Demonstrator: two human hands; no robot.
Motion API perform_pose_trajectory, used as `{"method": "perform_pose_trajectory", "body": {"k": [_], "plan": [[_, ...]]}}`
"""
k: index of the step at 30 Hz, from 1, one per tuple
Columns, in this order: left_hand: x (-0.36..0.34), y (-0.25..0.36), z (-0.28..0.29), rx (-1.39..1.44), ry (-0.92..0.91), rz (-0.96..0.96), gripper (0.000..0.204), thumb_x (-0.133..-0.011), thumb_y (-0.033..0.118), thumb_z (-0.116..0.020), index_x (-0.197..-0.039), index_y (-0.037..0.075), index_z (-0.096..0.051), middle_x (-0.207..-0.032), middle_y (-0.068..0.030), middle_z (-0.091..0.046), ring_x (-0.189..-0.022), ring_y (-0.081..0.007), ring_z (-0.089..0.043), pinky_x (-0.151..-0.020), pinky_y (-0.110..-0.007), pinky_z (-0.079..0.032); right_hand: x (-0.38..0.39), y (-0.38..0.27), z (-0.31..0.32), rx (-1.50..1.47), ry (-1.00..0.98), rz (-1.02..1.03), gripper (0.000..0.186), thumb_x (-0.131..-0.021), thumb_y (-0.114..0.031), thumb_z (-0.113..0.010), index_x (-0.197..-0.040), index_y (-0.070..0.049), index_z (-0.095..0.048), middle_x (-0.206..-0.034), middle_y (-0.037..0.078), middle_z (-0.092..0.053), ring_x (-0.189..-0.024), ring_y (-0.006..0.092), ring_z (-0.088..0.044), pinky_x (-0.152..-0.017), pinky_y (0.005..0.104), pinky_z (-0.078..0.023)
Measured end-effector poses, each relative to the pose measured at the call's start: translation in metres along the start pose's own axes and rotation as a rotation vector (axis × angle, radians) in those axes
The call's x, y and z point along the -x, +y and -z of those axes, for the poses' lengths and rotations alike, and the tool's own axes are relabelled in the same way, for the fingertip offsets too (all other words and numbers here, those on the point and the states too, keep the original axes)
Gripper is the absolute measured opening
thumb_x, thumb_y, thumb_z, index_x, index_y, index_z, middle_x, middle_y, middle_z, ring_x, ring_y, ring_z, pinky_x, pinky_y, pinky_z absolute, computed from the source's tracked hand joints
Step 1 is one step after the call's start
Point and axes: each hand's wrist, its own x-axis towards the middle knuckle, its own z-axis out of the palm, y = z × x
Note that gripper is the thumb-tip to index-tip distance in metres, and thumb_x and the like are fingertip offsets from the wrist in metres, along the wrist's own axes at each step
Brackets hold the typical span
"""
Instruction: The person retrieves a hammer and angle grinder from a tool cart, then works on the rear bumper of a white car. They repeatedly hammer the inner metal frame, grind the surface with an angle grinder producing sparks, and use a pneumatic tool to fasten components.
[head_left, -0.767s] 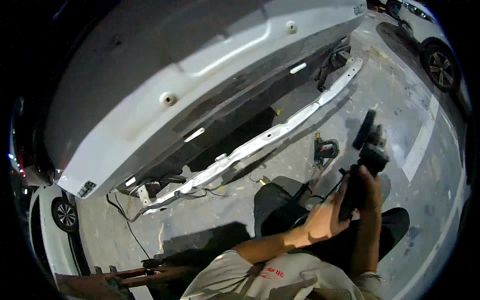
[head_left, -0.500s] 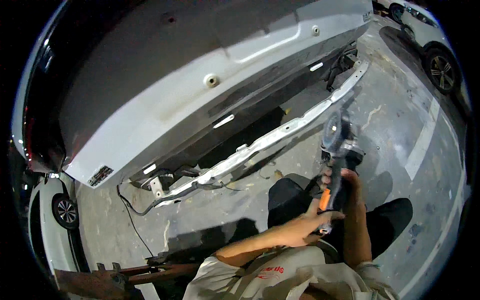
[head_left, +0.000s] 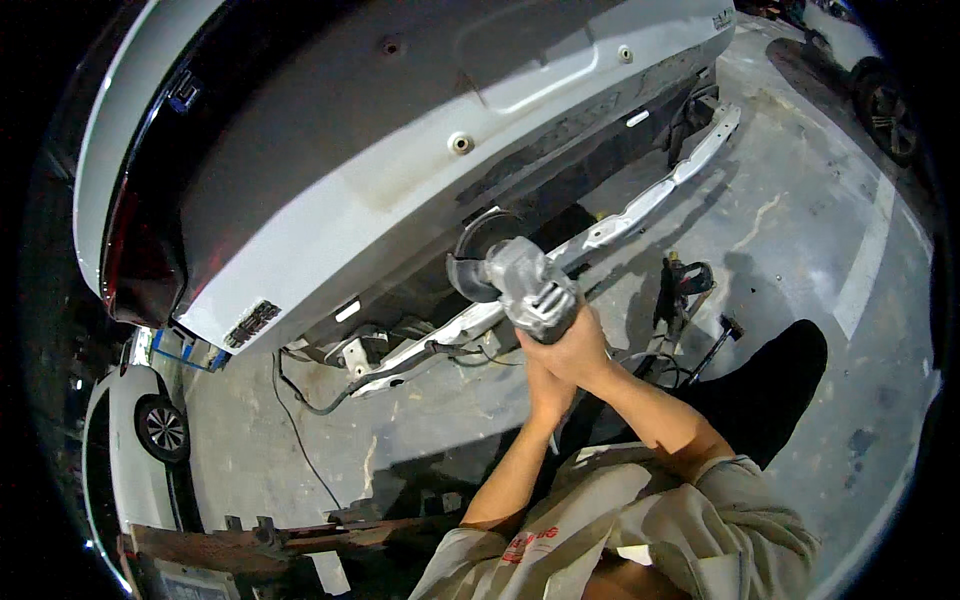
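An angle grinder (head_left: 537, 290) with a grey head and a round disc (head_left: 487, 238) is gripped in both my hands. My right hand (head_left: 582, 345) is wrapped round its body, and my left hand (head_left: 546, 385) closes on it just below. A curved guard covers part of the disc. In this view the grinder overlaps the long white bumper beam (head_left: 455, 332) at the car's rear; whether the disc touches the beam I cannot tell. Above stands the white tailgate (head_left: 330, 240) of the car. Most of my fingers are hidden behind the tool and each other.
On the floor to the right lie a black power tool (head_left: 688, 280) and a hammer-like tool (head_left: 715, 350), with cables beside my leg. A dark cable (head_left: 310, 400) hangs by the beam's left end. A rusty metal frame (head_left: 300, 540) is at lower left. Cars (head_left: 140, 450) are parked on both sides.
The grinder has swung left from beside my knees to over the white beam. My hands have come together on its body. The tools on the floor now show, and the view has shifted.
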Motion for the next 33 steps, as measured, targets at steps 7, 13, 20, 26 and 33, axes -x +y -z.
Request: {"method": "perform_pose_trajectory", "body": {"k": [7,13,20,26,33], "plan": [[-0.033,-0.015,0.014,-0.002,0.103,-0.089,0.070,-0.078,0.014,-0.069,-0.135,-0.006,-0.033,-0.132,-0.0240,-0.047,-0.123,-0.0346,-0.046,-0.104,-0.040,-0.033,-0.028,0.000,-0.017,-0.060,0.091,0.018,0.055,-0.065,-0.019,-0.079,-0.108,0.002,-0.052,-0.089,0.019,-0.066,-0.085,0.0377,-0.065,-0.073,0.0399,-0.051],[-0.028,0.005,0.014,0.026,0.197,-0.099,0.046,-0.078,0.013,-0.068,-0.119,-0.001,-0.054,-0.122,-0.0193,-0.057,-0.116,-0.0329,-0.053,-0.101,-0.041,-0.036,-0.023,0.013,-0.022,0.063,0.033,0.031,0.057,-0.064,-0.020,-0.079,-0.109,-0.001,-0.050,-0.093,0.020,-0.065,-0.088,0.0372,-0.065,-0.077,0.0400,-0.051],[-0.036,-0.031,0.025,-0.133,0.032,-0.095,0.073,-0.077,0.018,-0.071,-0.134,-0.006,-0.033,-0.136,-0.0233,-0.042,-0.125,-0.0345,-0.043,-0.105,-0.041,-0.031,-0.029,0.008,-0.023,0.012,0.032,0.043,0.055,-0.063,-0.017,-0.080,-0.107,-0.002,-0.050,-0.090,0.017,-0.065,-0.084,0.0323,-0.065,-0.074,0.0385,-0.051],[-0.036,-0.042,0.024,-0.086,0.038,-0.091,0.071,-0.077,0.018,-0.070,-0.134,-0.007,-0.034,-0.131,-0.0239,-0.048,-0.123,-0.0361,-0.045,-0.105,-0.041,-0.031,-0.028,0.017,-0.022,-0.105,0.044,-0.022,0.055,-0.065,-0.014,-0.079,-0.111,0.002,-0.052,-0.095,0.016,-0.065,-0.088,0.0256,-0.065,-0.078,0.0366,-0.050],[-0.042,-0.062,0.025,-0.164,0.079,-0.088,0.079,-0.075,0.018,-0.073,-0.136,-0.008,-0.030,-0.132,-0.0279,-0.044,-0.122,-0.0377,-0.045,-0.105,-0.043,-0.031,-0.031,0.020,-0.021,-0.138,0.071,-0.032,0.054,-0.066,-0.013,-0.078,-0.112,0.001,-0.054,-0.096,0.015,-0.065,-0.089,0.0270,-0.065,-0.080,0.0367,-0.050]]}}
